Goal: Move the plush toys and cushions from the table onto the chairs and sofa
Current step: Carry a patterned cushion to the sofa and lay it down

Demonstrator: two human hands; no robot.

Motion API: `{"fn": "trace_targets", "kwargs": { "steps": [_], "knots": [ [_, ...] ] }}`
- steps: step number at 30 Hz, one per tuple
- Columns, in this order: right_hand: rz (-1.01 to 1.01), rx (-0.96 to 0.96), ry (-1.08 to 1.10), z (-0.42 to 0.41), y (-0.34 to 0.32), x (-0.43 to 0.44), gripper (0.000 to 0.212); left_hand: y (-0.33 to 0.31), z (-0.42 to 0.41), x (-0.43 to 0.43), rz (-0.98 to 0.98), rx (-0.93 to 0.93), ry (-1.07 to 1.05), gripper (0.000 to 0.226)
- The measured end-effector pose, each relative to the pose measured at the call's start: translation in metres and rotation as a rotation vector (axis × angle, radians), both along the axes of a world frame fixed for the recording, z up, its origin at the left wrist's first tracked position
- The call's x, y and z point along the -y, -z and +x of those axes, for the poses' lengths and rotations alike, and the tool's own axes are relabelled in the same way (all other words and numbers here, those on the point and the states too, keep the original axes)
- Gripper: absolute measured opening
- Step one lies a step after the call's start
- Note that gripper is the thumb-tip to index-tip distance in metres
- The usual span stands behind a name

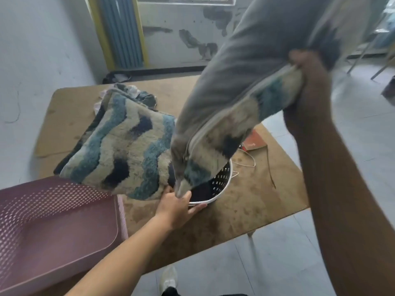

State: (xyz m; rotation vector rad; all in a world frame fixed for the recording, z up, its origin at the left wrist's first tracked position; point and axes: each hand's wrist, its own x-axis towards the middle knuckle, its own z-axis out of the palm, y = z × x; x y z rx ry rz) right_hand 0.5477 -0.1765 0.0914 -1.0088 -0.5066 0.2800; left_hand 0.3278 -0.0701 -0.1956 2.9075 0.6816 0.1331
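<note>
Two shaggy cushions with blue, cream and navy waves lie before us. The lifted cushion (pixel 235 82) hangs tilted in the air above the bench (pixel 245 221), grey back and zip seam turned our way. Our right hand (pixel 303 63) grips its upper edge, fingers curled tight into the fabric. Its lowest corner meets our left hand (pixel 177 206), whose fingers stretch along the rim of a white perforated basket (pixel 222 182); we cannot tell whether they pinch the corner. The second cushion (pixel 119 146) lies flat on the bench, just beside the basket, with crumpled cloth (pixel 147 98) behind it. A mauve plastic chair (pixel 53 227) stands at the bench's near left edge, and a thin white cable (pixel 250 161) trails beyond the basket.
</note>
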Motion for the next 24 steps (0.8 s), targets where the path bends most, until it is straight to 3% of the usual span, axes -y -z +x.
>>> {"fn": "trace_targets", "kwargs": {
  "steps": [3, 6, 8, 10, 11, 13, 16, 18, 21, 24],
  "knots": [
    [-0.056, 0.123, -0.046, 0.022, -0.03, 0.027, 0.005, -0.009, -0.001, -0.005, -0.062, -0.163, 0.042, 0.055],
    [-0.024, -0.061, -0.014, 0.02, -0.011, 0.048, 0.032, -0.021, 0.002, -0.018, -0.31, -0.164, 0.058, 0.048],
    [-0.007, -0.131, 0.08, 0.007, 0.008, 0.063, 0.035, -0.048, 0.019, -0.023, -0.71, 0.172, -0.069, 0.031],
    [-0.028, -0.124, 0.191, -0.005, 0.025, 0.079, 0.031, -0.087, 0.043, -0.026, -0.939, 0.552, -0.176, 0.014],
    [-0.031, -0.116, 0.24, -0.009, 0.03, 0.089, 0.032, -0.112, 0.058, -0.023, -0.962, 0.681, -0.157, 0.018],
    [-0.044, -0.129, 0.318, -0.014, 0.037, 0.112, 0.034, -0.164, 0.089, -0.007, -1.022, 0.747, -0.017, 0.041],
    [-0.048, -0.168, 0.467, -0.023, 0.034, 0.155, 0.033, -0.225, 0.129, 0.039, -1.106, 0.633, 0.307, 0.052],
    [-0.082, -0.17, 0.54, -0.034, 0.032, 0.184, 0.033, -0.249, 0.151, 0.074, -1.106, 0.463, 0.516, 0.068],
    [-0.188, -0.143, 0.726, -0.063, 0.031, 0.238, 0.031, -0.262, 0.174, 0.137, -1.17, 0.264, 0.769, 0.084],
    [-0.323, -0.037, 0.869, -0.104, 0.034, 0.293, 0.016, -0.265, 0.172, 0.215, -1.255, 0.114, 0.995, 0.089]
  ]
}}
